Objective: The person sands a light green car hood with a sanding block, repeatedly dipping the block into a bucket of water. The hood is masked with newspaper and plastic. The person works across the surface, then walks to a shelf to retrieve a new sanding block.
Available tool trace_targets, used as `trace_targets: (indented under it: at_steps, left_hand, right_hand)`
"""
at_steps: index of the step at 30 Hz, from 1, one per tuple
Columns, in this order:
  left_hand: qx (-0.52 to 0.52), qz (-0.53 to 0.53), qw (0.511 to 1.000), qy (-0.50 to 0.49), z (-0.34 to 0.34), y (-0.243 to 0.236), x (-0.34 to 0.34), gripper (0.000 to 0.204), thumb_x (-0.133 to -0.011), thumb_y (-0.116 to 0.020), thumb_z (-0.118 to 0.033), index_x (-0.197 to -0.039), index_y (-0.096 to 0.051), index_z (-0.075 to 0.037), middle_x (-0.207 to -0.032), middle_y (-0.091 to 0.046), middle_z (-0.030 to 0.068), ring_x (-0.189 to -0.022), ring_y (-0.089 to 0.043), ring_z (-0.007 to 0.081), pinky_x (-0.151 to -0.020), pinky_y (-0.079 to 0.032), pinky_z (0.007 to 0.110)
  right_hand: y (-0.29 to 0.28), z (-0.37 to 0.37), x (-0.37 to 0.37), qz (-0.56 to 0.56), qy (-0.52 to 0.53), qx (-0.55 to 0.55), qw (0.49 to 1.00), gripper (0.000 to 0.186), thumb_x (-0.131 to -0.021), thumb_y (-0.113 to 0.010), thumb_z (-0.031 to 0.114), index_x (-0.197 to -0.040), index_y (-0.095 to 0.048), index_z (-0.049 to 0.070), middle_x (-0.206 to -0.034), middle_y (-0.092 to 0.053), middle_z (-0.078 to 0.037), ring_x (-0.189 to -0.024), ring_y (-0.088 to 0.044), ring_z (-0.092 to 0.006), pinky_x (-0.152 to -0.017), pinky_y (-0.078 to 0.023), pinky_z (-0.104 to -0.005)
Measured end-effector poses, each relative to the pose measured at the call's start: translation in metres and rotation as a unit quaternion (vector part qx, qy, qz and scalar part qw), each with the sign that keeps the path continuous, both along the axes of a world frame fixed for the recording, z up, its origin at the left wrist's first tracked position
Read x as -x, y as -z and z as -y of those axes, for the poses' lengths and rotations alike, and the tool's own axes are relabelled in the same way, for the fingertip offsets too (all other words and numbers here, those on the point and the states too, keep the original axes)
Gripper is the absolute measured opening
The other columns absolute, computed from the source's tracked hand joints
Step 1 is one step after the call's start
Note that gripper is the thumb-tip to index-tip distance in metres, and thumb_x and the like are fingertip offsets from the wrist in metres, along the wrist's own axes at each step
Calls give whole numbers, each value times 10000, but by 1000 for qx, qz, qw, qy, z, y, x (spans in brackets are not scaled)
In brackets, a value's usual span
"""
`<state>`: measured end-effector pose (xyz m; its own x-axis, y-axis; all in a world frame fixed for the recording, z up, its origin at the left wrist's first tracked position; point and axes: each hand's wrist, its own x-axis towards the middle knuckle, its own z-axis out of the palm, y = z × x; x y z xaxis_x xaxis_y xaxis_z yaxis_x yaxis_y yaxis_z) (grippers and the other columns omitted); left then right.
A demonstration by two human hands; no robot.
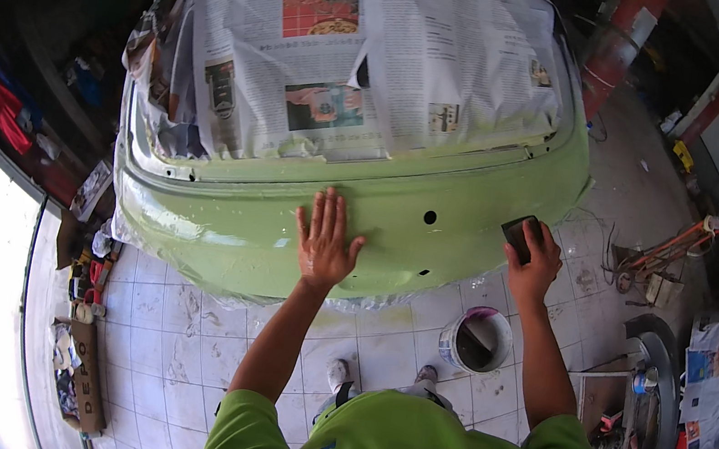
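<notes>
A light green car body panel (255,247) curves across the middle, wet and glossy in patches, with two small dark holes right of centre; newspaper sheets (420,58) cover the part above it. My left hand (329,237) lies flat on the panel left of the holes, fingers stretched out, holding nothing. My right hand (536,266) is to the right of the holes, fingers wrapped round a dark rectangular block (517,238), which rests against the panel's surface.
A white bucket (496,352) with a dark object inside stands on the tiled floor (164,307) by my feet. A cardboard box (84,388) lies left, beside a bright doorway. Hoses (688,239), curved grey parts (669,378) and paper-covered items are at right, near a red column (613,58).
</notes>
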<state>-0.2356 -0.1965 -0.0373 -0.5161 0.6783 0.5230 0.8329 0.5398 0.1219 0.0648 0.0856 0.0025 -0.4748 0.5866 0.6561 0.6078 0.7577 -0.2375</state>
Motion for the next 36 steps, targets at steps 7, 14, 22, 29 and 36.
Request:
trace_targets:
  at_steps: [7,14,22,29,36]
  left_hand:
    - [128,-71,983,109,-202,-29,-105,927,-1027,-485,-633,-1643,-278,29,-1747,-170,223,-1636,-108,358,-1303,-63,600]
    - [187,-127,965,131,-408,-37,-168,970,-1035,-447,-653,-1647,-218,65,-1743,-149,247,-1630,-90,390,-1307,-68,573]
    - [221,-123,957,143,-536,-67,-218,998,-1022,-415,-696,-1659,-207,43,-1752,-142,230,-1638,-57,370,-1309,-21,568]
    - [179,-74,961,199,-386,-45,-158,904,-1030,-504,-597,-1672,-231,-22,-1772,-162,124,-1644,-112,267,-1322,-79,535]
    - [218,-48,967,124,-173,-50,-75,919,-997,-584,-574,-1668,-255,-38,-1773,-174,105,-1639,-144,265,-1325,-75,542]
  right_hand:
    - [132,-56,-261,-72,277,234,929,680,-820,-855,418,-1447,-644,258,-1501,-572,-101,-1315,-555,-395,-1055,-463,-602]
    - [185,-13,-416,-128,458,346,809,704,-782,-864,382,-1438,-652,242,-1454,-618,-62,-1335,-564,-367,-1098,-463,-544]
    - [270,-5,-439,-226,386,347,825,712,-750,-903,265,-1388,-667,55,-1278,-689,-171,-1164,-676,-370,-1018,-544,-476]
    - [198,-95,-243,-218,89,311,921,665,-780,-899,184,-1361,-633,-1,-1285,-673,-204,-1193,-659,-370,-1037,-525,-433]
    - [45,-160,-22,-166,-90,102,977,655,-838,-837,288,-1443,-612,179,-1441,-597,-133,-1238,-591,-385,-1012,-461,-541]
